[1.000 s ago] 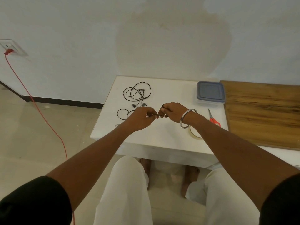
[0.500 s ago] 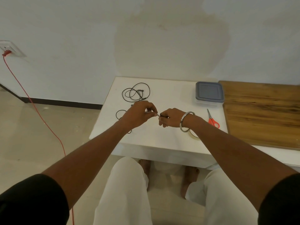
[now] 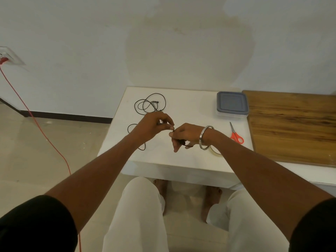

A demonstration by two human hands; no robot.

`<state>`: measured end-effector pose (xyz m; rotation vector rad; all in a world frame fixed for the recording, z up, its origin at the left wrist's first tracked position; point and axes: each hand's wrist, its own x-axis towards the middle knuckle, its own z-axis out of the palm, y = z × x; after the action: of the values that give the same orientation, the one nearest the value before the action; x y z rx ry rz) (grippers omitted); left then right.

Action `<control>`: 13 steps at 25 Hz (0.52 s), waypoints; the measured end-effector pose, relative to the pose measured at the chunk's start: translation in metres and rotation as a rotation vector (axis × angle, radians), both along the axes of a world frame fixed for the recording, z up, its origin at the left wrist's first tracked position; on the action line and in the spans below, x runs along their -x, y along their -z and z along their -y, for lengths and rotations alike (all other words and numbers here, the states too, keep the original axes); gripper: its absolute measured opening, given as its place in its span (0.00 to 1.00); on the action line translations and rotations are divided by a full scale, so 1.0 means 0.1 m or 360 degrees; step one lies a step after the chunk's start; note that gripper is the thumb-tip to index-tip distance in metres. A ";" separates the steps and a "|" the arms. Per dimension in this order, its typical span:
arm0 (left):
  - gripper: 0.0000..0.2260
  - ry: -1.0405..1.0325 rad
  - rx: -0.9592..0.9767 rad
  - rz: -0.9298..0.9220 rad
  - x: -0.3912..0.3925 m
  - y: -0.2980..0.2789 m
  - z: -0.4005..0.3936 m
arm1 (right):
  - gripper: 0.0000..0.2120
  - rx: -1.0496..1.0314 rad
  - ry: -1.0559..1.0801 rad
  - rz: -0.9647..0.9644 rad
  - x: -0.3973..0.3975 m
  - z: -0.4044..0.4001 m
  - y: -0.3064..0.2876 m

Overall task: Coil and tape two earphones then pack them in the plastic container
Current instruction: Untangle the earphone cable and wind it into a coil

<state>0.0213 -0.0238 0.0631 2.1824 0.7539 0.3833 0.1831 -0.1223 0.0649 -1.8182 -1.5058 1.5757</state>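
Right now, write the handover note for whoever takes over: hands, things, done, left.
Left hand: pinches the cable of the near earphone, whose slack lies on the white table.
Right hand: its fingers grip the same cable's dark end.
Second earphone: loose at the table's far side, untouched.
Plastic container: far right, lid on. Scissors beside it; tape roll partly hidden under the right wrist.
Done: nothing coiled or taped.
Left: coil and tape both, open container, pack.

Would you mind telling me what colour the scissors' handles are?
Orange-red; the scissors show clearly in the head view, on the white table.
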 end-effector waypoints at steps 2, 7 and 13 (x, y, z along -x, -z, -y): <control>0.04 0.0016 -0.0107 -0.0019 0.03 0.06 -0.04 | 0.19 0.0099 0.0169 -0.0360 -0.01 0.02 -0.05; 0.10 0.0033 -0.0195 0.0057 0.04 0.22 -0.02 | 0.16 0.0129 0.0459 -0.0995 0.03 0.02 -0.11; 0.11 -0.0079 0.0391 0.0233 -0.06 0.25 0.09 | 0.15 0.0037 0.0641 -0.1457 0.06 0.05 -0.10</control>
<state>0.0269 -0.0325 0.0381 1.8876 0.7340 0.4462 0.1770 -0.1269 0.0747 -1.0275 -0.6528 1.8109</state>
